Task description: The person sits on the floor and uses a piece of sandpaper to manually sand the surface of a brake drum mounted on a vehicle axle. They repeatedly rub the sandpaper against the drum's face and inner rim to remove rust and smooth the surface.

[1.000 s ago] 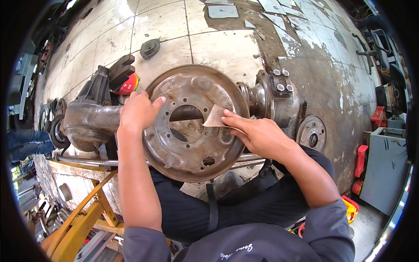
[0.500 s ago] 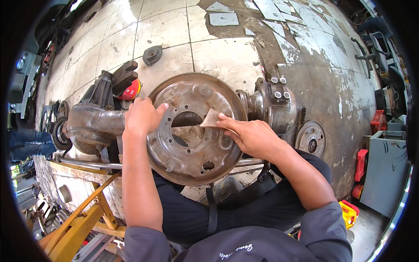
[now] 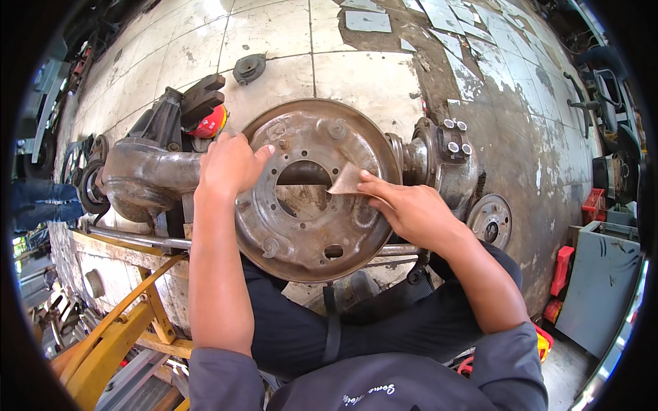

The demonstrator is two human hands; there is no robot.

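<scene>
A round, rusty metal brake backing plate (image 3: 298,250) with a large central hole stands tilted in front of me. My left hand (image 3: 229,164) is closed over its upper left rim, with the thumb on the face and the fingertips hidden behind the edge. Between the fingers and thumb of my right hand (image 3: 418,214) is a folded piece of brown sandpaper (image 3: 347,179). The sandpaper lies against the plate's face, just right of the central hole. Around that hole are several small bolt holes.
Behind the plate, a greasy axle housing (image 3: 147,181) reaches left and a bolted hub part (image 3: 442,164) sits right. A smaller disc (image 3: 491,219) lies beyond my right knee. Yellow metal frame (image 3: 110,342) is at lower left; a grey cabinet (image 3: 596,281) stands far right.
The view has shifted slightly, so the plate and floor appear a little farther right and higher. My right hand keeps the sandpaper on nearly the same patch; the left grip is unchanged.
</scene>
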